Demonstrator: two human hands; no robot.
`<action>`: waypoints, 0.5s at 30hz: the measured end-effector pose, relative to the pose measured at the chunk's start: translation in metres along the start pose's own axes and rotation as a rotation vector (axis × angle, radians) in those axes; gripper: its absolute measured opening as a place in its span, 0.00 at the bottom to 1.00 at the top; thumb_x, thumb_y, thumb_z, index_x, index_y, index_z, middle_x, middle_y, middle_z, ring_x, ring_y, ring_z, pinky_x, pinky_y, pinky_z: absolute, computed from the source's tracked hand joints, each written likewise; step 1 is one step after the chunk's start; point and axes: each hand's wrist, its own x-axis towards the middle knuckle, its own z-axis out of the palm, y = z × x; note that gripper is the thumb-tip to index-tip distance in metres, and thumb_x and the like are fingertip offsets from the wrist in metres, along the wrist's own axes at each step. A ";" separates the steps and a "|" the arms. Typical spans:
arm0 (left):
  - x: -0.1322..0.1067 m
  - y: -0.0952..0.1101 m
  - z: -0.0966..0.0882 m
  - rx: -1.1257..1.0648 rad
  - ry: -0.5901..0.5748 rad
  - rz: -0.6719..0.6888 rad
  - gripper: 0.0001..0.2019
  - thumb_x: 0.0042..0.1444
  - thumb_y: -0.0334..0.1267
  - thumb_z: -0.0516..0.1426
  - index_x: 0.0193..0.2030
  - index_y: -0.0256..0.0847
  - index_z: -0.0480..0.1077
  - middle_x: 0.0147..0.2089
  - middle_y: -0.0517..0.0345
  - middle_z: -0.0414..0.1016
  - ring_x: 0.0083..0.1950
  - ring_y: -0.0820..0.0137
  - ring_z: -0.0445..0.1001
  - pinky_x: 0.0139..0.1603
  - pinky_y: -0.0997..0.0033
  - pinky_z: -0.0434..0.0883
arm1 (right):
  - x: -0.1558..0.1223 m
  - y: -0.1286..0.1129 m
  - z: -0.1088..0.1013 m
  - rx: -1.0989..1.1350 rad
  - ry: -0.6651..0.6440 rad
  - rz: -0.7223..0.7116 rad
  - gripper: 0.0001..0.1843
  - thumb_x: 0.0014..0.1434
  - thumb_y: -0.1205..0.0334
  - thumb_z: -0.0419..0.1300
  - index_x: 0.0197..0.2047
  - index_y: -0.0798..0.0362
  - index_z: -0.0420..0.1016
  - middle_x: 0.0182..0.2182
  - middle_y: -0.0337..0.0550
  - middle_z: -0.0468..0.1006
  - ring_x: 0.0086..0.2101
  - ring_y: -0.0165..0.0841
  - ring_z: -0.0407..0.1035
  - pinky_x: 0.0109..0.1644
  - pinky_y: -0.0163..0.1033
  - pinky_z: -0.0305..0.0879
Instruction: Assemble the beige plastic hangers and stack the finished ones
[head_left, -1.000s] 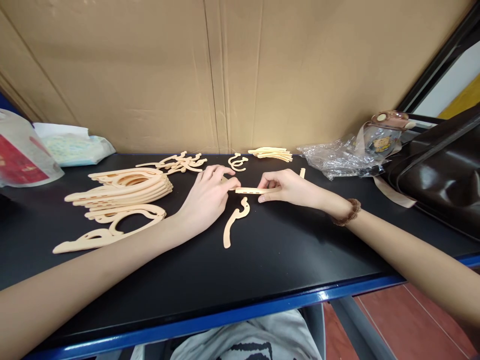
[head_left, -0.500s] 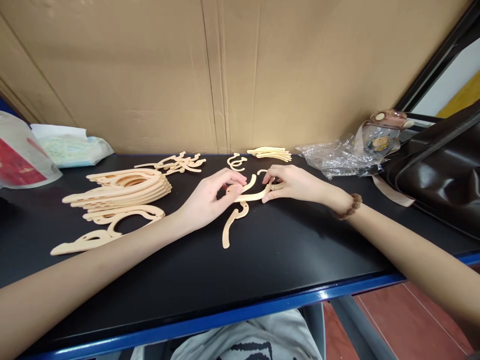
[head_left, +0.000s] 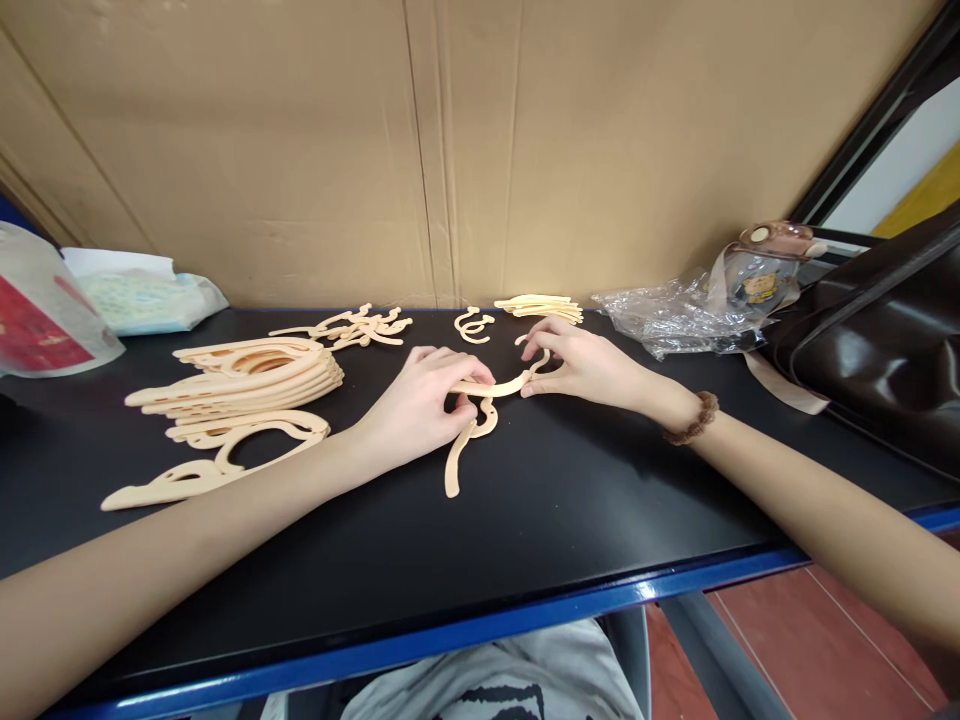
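Observation:
My left hand (head_left: 424, 400) and my right hand (head_left: 581, 365) pinch the two ends of a thin curved wooden piece (head_left: 501, 387) just above the black table (head_left: 540, 520). Both hands have their fingers closed on it. A second curved wooden piece (head_left: 465, 450) lies flat on the table right under my left hand. My right wrist wears a brown hair tie (head_left: 694, 420).
A stack of large curved wooden pieces (head_left: 240, 385) lies at the left, smaller wooden parts (head_left: 360, 325) and a thin stack (head_left: 544, 306) at the back. A crumpled clear bag (head_left: 675, 315), a bottle (head_left: 765, 265) and a dark bag (head_left: 877, 340) sit at the right. Cardboard stands behind.
The held piece, seen edge-on a second ago, has been turned so that its curve shows. Both hands shifted slightly, the right one up towards the back.

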 end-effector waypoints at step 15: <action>0.004 -0.017 -0.001 0.084 0.121 -0.229 0.09 0.53 0.26 0.56 0.36 0.44 0.73 0.52 0.59 0.74 0.58 0.58 0.63 0.60 0.49 0.58 | -0.003 -0.018 0.017 0.169 -0.062 -0.189 0.11 0.64 0.57 0.55 0.46 0.50 0.74 0.51 0.45 0.67 0.41 0.32 0.72 0.49 0.42 0.69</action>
